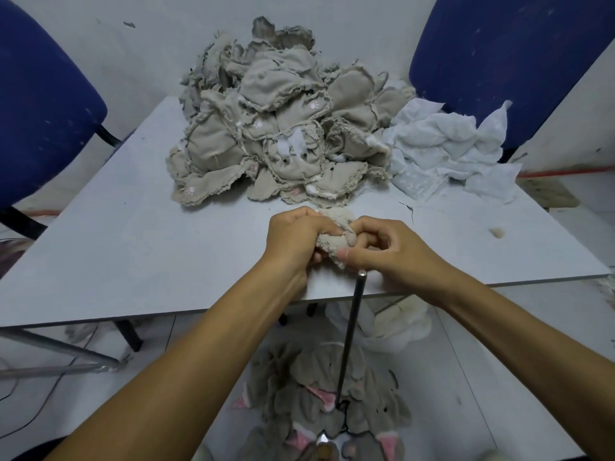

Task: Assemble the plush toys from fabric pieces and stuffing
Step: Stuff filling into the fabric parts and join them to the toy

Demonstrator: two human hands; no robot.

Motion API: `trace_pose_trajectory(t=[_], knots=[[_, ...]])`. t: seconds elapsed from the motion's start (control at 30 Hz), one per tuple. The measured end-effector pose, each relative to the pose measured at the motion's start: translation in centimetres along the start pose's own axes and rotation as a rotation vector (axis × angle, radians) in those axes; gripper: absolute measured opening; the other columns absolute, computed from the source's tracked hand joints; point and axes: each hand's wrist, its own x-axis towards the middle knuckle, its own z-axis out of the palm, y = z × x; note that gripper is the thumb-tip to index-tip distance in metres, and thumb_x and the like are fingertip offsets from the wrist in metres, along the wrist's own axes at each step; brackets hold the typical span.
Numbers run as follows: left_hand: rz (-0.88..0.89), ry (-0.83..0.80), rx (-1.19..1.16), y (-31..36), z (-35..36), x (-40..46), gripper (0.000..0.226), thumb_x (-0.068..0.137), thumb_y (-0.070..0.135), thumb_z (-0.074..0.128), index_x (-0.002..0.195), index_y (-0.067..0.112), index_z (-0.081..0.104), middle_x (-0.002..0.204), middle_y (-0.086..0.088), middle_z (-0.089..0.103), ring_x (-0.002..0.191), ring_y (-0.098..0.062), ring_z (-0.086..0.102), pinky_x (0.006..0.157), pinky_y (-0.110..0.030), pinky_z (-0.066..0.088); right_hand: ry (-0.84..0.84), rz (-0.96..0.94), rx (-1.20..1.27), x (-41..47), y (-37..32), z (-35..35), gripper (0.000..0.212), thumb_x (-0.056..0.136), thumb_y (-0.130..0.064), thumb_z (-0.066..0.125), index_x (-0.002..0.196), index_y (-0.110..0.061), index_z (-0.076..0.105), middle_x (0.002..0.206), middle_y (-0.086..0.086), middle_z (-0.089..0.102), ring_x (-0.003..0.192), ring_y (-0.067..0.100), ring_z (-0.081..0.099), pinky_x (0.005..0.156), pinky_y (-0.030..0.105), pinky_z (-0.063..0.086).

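**A:** What are the fingers doing?

**B:** The person's left hand (296,236) curls its fingers around a small beige plush piece (334,234), gripping it from the left. The right hand (382,251) pinches the same piece from the right, thumb and fingers bent onto the fabric. Both hands hold it just above the near edge of the pale grey table (133,234).

**A:** And around the hands?

**B:** A thin metal rod (352,331) stands upright below the right thumb, its tip just beside the piece. Farther back on the table lies a heap of beige sewn fabric skins (266,128), inside out, with frayed seams and tiny pink paw marks. White gauzy fabric (446,151) lies just right of the heap.

**A:** Any readable writing?

**B:** No text or labels can be made out. Grey plush shapes with pink ears (326,404) lie on the floor beneath the arms. Blue chairs (492,61) stand behind the table on both sides.
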Motion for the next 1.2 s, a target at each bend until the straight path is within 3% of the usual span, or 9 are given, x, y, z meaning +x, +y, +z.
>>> trace_pose_trajectory(t=[0.1,0.2,0.37,0.47,0.57,0.73,0.9,1.1,1.2], knots=[[0.009,0.036,0.013,-0.1,0.2,-0.1,0.023,0.054,0.002,0.071,0.045,0.017,0.057,0.051,-0.005,0.057,0.052,-0.022,0.047,0.046,-0.026,0.035,0.099,-0.016,-0.199,-0.1,0.2,0.7,0.023,0.081,-0.028,0.080,0.085,-0.013,0.064,0.064,-0.003,0.068,0.068,0.013,0.067,0.073,0.022,0.050],[0.022,-0.022,0.007,-0.3,0.2,-0.3,0.023,0.061,0.005,0.073,0.052,0.018,0.056,0.057,-0.008,0.058,0.055,-0.021,0.047,0.047,-0.026,0.036,0.263,-0.096,-0.364,-0.1,0.6,1.5,0.017,0.081,-0.031,0.076,0.080,-0.021,0.062,0.061,-0.011,0.065,0.059,0.002,0.061,0.057,0.011,0.041],[0.072,-0.169,-0.028,-0.4,-0.7,-0.7,0.025,0.089,0.005,0.059,0.066,0.014,0.057,0.056,-0.001,0.058,0.052,-0.017,0.055,0.049,-0.021,0.048,0.364,-0.112,-0.425,0.6,0.9,1.4,0.017,0.084,-0.028,0.069,0.073,-0.017,0.062,0.062,-0.002,0.062,0.054,0.006,0.052,0.052,0.015,0.037],[0.002,-0.338,-0.100,0.2,-2.1,-0.9,0.011,0.084,0.004,0.061,0.075,0.011,0.058,0.063,-0.003,0.061,0.061,-0.017,0.064,0.058,-0.020,0.054,0.372,-0.080,-0.353,0.8,0.6,1.4,0.018,0.086,-0.021,0.068,0.069,-0.018,0.062,0.051,-0.002,0.059,0.046,0.002,0.053,0.049,0.014,0.041],[-0.057,-0.453,-0.158,0.7,-3.2,-0.9,0.010,0.072,0.008,0.067,0.081,0.009,0.063,0.074,-0.009,0.067,0.070,-0.021,0.069,0.064,-0.022,0.057,0.274,-0.018,-0.126,0.8,0.1,0.8,0.026,0.089,-0.016,0.066,0.064,-0.023,0.064,0.048,-0.005,0.058,0.047,0.010,0.058,0.061,0.033,0.057],[-0.090,-0.349,-0.113,0.7,-3.1,-0.8,0.023,0.081,-0.004,0.065,0.067,0.013,0.069,0.068,-0.010,0.067,0.060,-0.020,0.069,0.057,-0.021,0.057,-0.012,0.039,0.109,0.3,-0.3,-0.3,0.009,0.092,-0.018,0.067,0.087,-0.011,0.067,0.069,0.003,0.064,0.071,0.024,0.061,0.080,0.047,0.058],[-0.106,-0.238,0.007,0.7,-2.0,-0.6,0.022,0.089,-0.005,0.060,0.072,0.009,0.059,0.056,-0.004,0.063,0.050,-0.014,0.064,0.053,-0.019,0.056,0.119,-0.013,-0.057,0.1,-0.1,0.8,0.038,0.082,-0.044,0.070,0.083,-0.006,0.064,0.068,0.009,0.069,0.065,0.023,0.065,0.073,0.046,0.054],[-0.059,-0.167,0.064,0.2,-0.9,-0.7,0.026,0.084,-0.011,0.061,0.068,0.008,0.054,0.052,-0.006,0.059,0.045,-0.015,0.061,0.044,-0.018,0.050,0.320,-0.004,-0.265,0.9,0.1,1.6,0.026,0.089,-0.032,0.068,0.070,-0.014,0.064,0.053,-0.003,0.058,0.054,0.014,0.056,0.064,0.039,0.050],[-0.026,-0.202,0.039,0.0,-1.4,-0.9,0.028,0.083,-0.015,0.058,0.069,0.009,0.054,0.054,-0.004,0.060,0.049,-0.016,0.062,0.048,-0.020,0.053,0.234,0.028,-0.178,1.0,-0.3,0.9,0.026,0.087,-0.028,0.073,0.071,-0.011,0.062,0.051,-0.005,0.053,0.053,0.012,0.050,0.063,0.040,0.047]])
